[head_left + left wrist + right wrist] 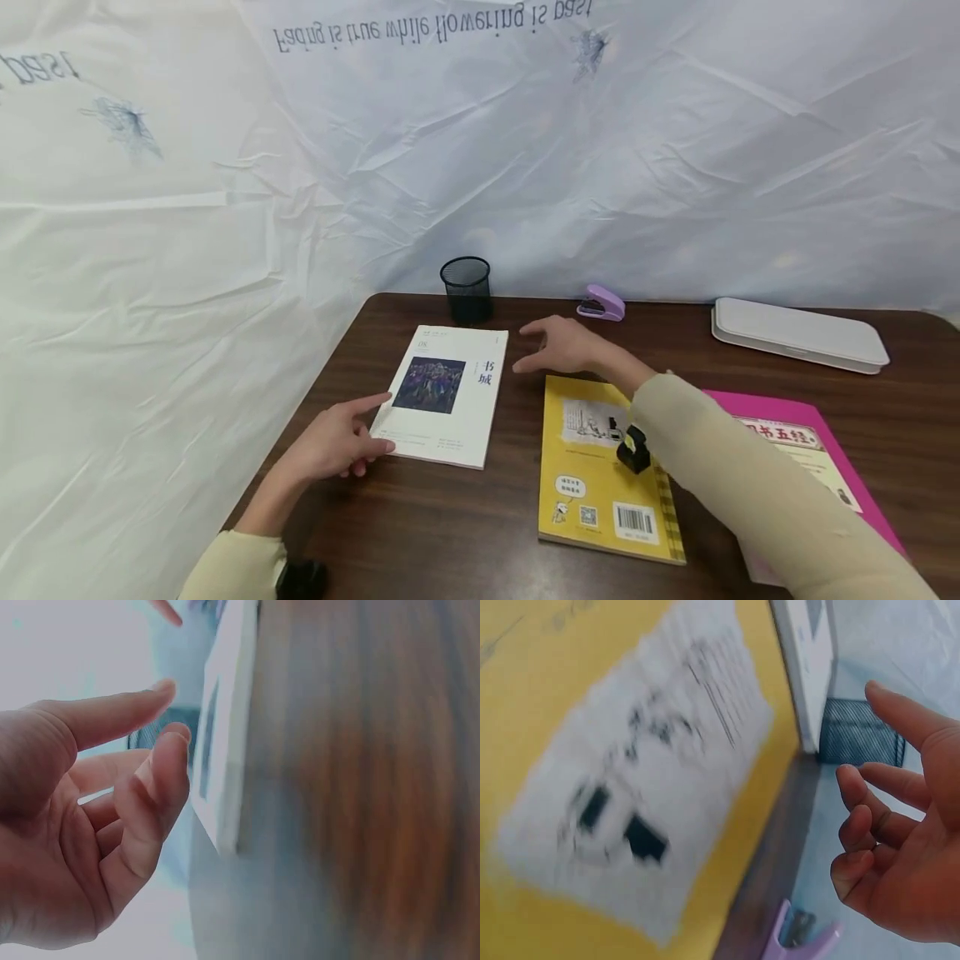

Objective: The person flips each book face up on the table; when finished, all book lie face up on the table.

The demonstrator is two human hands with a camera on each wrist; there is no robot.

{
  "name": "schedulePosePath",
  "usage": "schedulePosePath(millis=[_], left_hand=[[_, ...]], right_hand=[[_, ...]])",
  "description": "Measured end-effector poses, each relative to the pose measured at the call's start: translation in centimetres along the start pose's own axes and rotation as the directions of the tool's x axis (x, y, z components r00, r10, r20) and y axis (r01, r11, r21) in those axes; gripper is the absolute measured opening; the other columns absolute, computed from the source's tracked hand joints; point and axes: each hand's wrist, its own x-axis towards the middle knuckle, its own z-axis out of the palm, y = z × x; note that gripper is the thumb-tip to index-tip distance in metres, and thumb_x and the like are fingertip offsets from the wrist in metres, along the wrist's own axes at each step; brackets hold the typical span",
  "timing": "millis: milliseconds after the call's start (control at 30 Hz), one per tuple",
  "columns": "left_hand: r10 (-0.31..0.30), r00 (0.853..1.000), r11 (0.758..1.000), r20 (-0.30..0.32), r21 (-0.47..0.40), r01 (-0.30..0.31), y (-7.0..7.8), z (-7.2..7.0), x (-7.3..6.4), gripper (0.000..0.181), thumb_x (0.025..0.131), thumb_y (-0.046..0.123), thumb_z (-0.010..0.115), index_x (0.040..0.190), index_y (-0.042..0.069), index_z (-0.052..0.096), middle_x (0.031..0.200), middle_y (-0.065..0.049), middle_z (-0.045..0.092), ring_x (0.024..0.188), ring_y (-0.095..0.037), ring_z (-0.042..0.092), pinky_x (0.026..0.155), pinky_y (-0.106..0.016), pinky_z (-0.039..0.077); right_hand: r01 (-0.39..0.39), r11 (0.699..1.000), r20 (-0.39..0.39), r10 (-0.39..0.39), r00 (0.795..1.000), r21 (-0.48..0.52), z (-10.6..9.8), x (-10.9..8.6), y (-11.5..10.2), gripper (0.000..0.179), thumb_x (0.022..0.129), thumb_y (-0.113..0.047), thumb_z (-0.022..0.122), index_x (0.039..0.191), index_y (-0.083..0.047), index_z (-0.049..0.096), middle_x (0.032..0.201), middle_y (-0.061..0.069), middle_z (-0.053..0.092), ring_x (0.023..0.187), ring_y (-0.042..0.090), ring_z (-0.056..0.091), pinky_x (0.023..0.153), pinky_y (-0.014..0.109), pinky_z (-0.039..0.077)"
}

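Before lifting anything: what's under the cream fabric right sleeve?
Partly showing: a yellow rectangular paperback and a pink rectangular book. What the sleeve covers can't be seen.

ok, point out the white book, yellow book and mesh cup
White book (pixel 441 390): head view, dark picture on its cover.
Yellow book (pixel 602 466): head view, plain yellow of its cover.
Mesh cup (pixel 468 297): head view, front of its side wall.

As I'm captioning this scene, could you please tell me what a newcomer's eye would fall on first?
In the head view, the bright yellow book right of center on the dark brown table likely catches the eye first. Next comes the white book between the left hand and right hand, then the magenta book, partly hidden by the right sleeve.
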Motion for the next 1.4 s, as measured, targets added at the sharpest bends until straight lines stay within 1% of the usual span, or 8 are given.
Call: schedulePosePath(millis=[200,367,467,667,867,1067,1200,1400], left_hand=[[0.145,0.988,0.988,0.052,-0.061,-0.142,3.5,0.6,-0.8,0.075,0.089,0.019,0.086,0.156,0.015,0.053,0.068,-0.005,0.064,0.053,-0.016,0.063,0.052,-0.032,0.054],[0.274,0.955,0.959,0.114,-0.112,-0.262,5.6,1.5,-1.3,0.072,0.091,0.019,0.084,0.156,0.015,0.053,0.074,-0.004,0.065,0.057,-0.017,0.067,0.053,-0.033,0.057],[0.31,0.939,0.948,0.15,-0.128,-0.292,6.7,2.3,-1.5,0.071,0.091,0.021,0.083,0.156,0.017,0.054,0.077,-0.003,0.065,0.059,-0.017,0.068,0.052,-0.034,0.057],[0.328,0.915,0.944,0.236,-0.127,-0.305,8.6,4.4,-1.6,0.069,0.092,0.026,0.084,0.155,0.024,0.055,0.08,-0.002,0.067,0.059,-0.019,0.068,0.05,-0.035,0.055],[0.349,0.87,0.936,0.349,-0.18,-0.303,10.1,6.9,-1.5,0.068,0.094,0.025,0.083,0.156,0.025,0.055,0.082,0.0,0.069,0.062,-0.019,0.068,0.052,-0.034,0.057],[0.358,0.836,0.932,0.417,-0.216,-0.291,10.9,8.9,-1.7,0.068,0.09,0.019,0.085,0.152,0.02,0.058,0.077,0.003,0.07,0.059,-0.014,0.062,0.051,-0.028,0.054],[0.357,0.825,0.931,0.438,-0.241,-0.275,11.3,10.0,-1.7,0.07,0.088,0.015,0.087,0.152,0.018,0.058,0.078,0.003,0.071,0.059,-0.014,0.062,0.051,-0.027,0.053],[0.349,0.824,0.931,0.445,-0.262,-0.253,11.6,11.0,-1.5,0.074,0.086,0.009,0.088,0.153,0.016,0.057,0.078,0.001,0.07,0.06,-0.014,0.063,0.05,-0.027,0.053]], right_hand=[[0.055,0.998,-0.036,-0.055,0.998,0.003,-3.1,-2.1,1.2,0.066,0.096,-0.038,0.077,0.15,-0.006,0.058,0.109,0.011,0.073,0.088,0.022,0.067,0.075,0.035,0.054],[0.058,0.998,-0.079,-0.057,0.995,0.004,-4.7,-3.9,2.5,0.059,0.099,-0.034,0.075,0.15,-0.009,0.059,0.114,0.013,0.071,0.095,0.024,0.066,0.078,0.038,0.054],[0.059,0.998,-0.12,-0.056,0.991,0.016,-5.4,-5.1,3.2,0.057,0.099,-0.032,0.075,0.149,-0.01,0.06,0.113,0.012,0.07,0.096,0.024,0.064,0.078,0.038,0.052],[0.081,0.994,-0.191,-0.066,0.979,0.069,-6.2,-7.4,4.5,0.05,0.099,-0.029,0.076,0.144,-0.01,0.065,0.097,0.008,0.064,0.082,0.022,0.054,0.068,0.034,0.046],[0.036,0.985,-0.199,-0.002,0.98,0.169,-6.7,-9.9,6.8,0.049,0.099,-0.032,0.076,0.143,-0.014,0.066,0.092,0.01,0.066,0.072,0.026,0.059,0.062,0.033,0.049],[0.014,0.962,-0.171,0.035,0.985,0.274,-5.5,-11.8,9.7,0.051,0.098,-0.031,0.077,0.143,-0.009,0.065,0.091,0.009,0.066,0.069,0.022,0.058,0.057,0.033,0.049],[-0.004,0.944,-0.144,0.055,0.988,0.33,-4.6,-12.6,10.7,0.053,0.098,-0.027,0.077,0.144,-0.006,0.064,0.093,0.012,0.066,0.068,0.02,0.057,0.056,0.032,0.049],[-0.02,0.925,-0.117,0.07,0.991,0.379,-3.4,-13.0,11.9,0.052,0.097,-0.024,0.077,0.143,-0.003,0.064,0.092,0.011,0.065,0.069,0.016,0.056,0.056,0.03,0.049]])
